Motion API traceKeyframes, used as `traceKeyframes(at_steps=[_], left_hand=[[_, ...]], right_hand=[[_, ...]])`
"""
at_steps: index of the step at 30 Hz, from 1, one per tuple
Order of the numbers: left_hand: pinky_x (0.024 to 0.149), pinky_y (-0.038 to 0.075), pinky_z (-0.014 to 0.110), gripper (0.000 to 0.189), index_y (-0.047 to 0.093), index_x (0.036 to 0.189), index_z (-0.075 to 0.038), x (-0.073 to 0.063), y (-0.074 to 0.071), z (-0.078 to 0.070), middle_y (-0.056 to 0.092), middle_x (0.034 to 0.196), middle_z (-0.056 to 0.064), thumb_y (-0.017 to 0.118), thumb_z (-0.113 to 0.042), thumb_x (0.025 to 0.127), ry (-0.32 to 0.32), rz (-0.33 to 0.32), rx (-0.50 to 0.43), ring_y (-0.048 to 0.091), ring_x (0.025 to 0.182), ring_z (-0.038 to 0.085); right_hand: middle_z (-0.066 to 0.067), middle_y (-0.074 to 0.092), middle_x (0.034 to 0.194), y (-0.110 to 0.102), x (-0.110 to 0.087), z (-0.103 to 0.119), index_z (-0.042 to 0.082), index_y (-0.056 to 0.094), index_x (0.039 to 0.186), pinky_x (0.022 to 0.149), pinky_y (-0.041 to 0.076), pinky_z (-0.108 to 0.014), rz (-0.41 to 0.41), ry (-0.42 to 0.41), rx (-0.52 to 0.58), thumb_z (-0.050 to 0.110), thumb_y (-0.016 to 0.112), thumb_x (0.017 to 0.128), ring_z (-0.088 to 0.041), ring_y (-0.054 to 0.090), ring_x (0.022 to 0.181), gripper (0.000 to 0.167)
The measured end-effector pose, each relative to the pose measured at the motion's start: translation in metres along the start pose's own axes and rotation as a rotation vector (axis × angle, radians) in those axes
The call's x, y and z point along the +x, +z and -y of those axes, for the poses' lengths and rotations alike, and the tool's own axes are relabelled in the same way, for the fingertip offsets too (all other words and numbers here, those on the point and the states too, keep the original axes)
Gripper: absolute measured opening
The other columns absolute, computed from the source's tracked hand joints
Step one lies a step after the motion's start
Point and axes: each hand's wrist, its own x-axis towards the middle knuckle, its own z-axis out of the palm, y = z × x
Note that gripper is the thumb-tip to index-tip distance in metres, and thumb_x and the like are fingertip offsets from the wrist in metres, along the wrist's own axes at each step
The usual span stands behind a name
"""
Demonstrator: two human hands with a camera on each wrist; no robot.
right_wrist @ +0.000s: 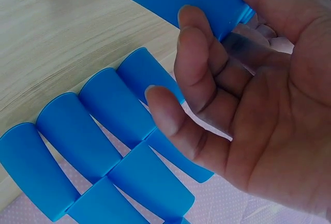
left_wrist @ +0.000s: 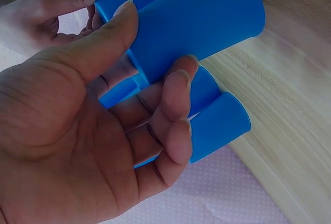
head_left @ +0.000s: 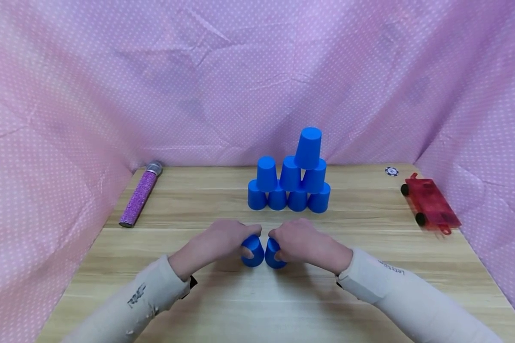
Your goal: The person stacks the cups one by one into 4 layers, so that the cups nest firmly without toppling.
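Observation:
Two upside-down blue plastic cups stand side by side on the table, in front of a stack of the same cups. My left hand (head_left: 227, 238) grips the left cup (head_left: 253, 255) between thumb and fingers near its upper end. With my right hand (head_left: 300, 240), I hold the right cup (head_left: 273, 257) the same way; the palm partly covers it in the head view. Behind them, the stack has a bottom row of several cups (head_left: 277, 199), a second row of three cups (head_left: 266, 175) and a single top cup (head_left: 309, 147) over the right pair.
A purple glitter microphone (head_left: 140, 195) lies along the table's left side. At the right edge is a red toy car (head_left: 431, 202) with black wheels, and a poker chip (head_left: 392, 171) lies near the back. Pink dotted cloth (head_left: 223, 95) encloses the wooden table (head_left: 197, 190) at back and sides.

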Motion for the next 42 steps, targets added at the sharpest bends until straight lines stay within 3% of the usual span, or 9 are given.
traceKeyframes(at_steps=[5,9,13,20,25,29,33,36,42], left_hand=[[0.074,0.055,0.032,0.038,0.06,0.115,-0.027,-0.005,-0.004,0.0,0.073,0.091,-0.004,0.077,-0.044,0.085,-0.011,-0.01,-0.004,0.063,0.077,0.013],[0.079,0.056,0.036,0.045,0.059,0.128,-0.026,-0.011,-0.021,0.003,0.073,0.104,0.0,0.074,-0.043,0.089,-0.051,-0.01,-0.029,0.065,0.088,0.016],[0.077,0.056,0.036,0.044,0.057,0.13,-0.024,-0.018,-0.046,0.007,0.071,0.106,0.001,0.07,-0.043,0.092,-0.062,-0.052,-0.034,0.064,0.088,0.016],[0.063,0.046,0.03,0.037,0.057,0.12,-0.022,-0.032,-0.097,0.012,0.064,0.087,-0.002,0.07,-0.045,0.093,-0.033,-0.225,-0.018,0.058,0.073,0.017],[0.063,0.042,0.032,0.037,0.056,0.119,-0.023,-0.033,-0.135,0.011,0.057,0.085,0.0,0.068,-0.046,0.093,-0.032,-0.315,-0.039,0.056,0.076,0.019],[0.066,0.047,0.035,0.042,0.054,0.129,-0.024,-0.02,-0.161,0.008,0.062,0.093,0.003,0.064,-0.048,0.096,-0.064,-0.33,-0.06,0.058,0.082,0.022],[0.087,0.054,0.045,0.052,0.049,0.14,-0.022,0.002,-0.181,0.005,0.066,0.119,0.007,0.059,-0.05,0.098,-0.084,-0.348,-0.079,0.062,0.105,0.026],[0.098,0.052,0.051,0.057,0.047,0.145,-0.021,0.019,-0.189,0.003,0.062,0.134,0.008,0.057,-0.051,0.098,-0.103,-0.34,-0.082,0.06,0.119,0.027],[0.095,0.052,0.048,0.057,0.048,0.144,-0.021,0.048,-0.195,-0.003,0.062,0.135,0.005,0.054,-0.054,0.097,-0.132,-0.326,-0.045,0.06,0.117,0.026]], right_hand=[[0.002,0.071,0.083,0.0,-0.001,0.001,0.018,0.069,0.12,0.07,0.055,-0.03,-0.008,-0.009,-0.008,0.04,0.078,0.086,-0.014,0.059,0.072,0.041],[0.001,0.072,0.087,0.0,-0.001,0.001,0.018,0.068,0.121,0.073,0.056,-0.031,0.001,-0.003,0.008,0.04,0.078,0.087,-0.014,0.062,0.076,0.041],[-0.001,0.074,0.095,-0.001,-0.001,0.001,0.019,0.067,0.126,0.079,0.059,-0.035,0.016,0.016,0.027,0.04,0.078,0.086,-0.017,0.067,0.083,0.047],[-0.001,0.074,0.097,0.0,-0.001,0.0,0.02,0.066,0.128,0.08,0.059,-0.036,0.032,0.031,0.01,0.042,0.077,0.087,-0.017,0.066,0.084,0.048],[-0.001,0.074,0.096,0.0,0.0,0.001,0.021,0.066,0.128,0.079,0.059,-0.035,0.024,0.028,-0.016,0.042,0.077,0.087,-0.017,0.066,0.082,0.047],[-0.001,0.074,0.098,-0.001,0.001,0.002,0.021,0.066,0.129,0.081,0.059,-0.035,0.031,0.031,-0.013,0.042,0.077,0.087,-0.017,0.066,0.083,0.048],[0.0,0.074,0.098,-0.002,0.002,0.0,0.021,0.066,0.129,0.081,0.059,-0.035,0.039,0.035,-0.007,0.041,0.077,0.087,-0.016,0.066,0.084,0.047],[0.001,0.074,0.096,-0.003,0.002,0.0,0.02,0.067,0.126,0.078,0.058,-0.034,0.037,0.026,-0.011,0.04,0.076,0.088,-0.016,0.065,0.082,0.044],[0.0,0.074,0.097,-0.002,0.004,0.0,0.02,0.067,0.125,0.078,0.057,-0.035,0.045,0.027,-0.019,0.041,0.076,0.088,-0.017,0.064,0.084,0.044]])
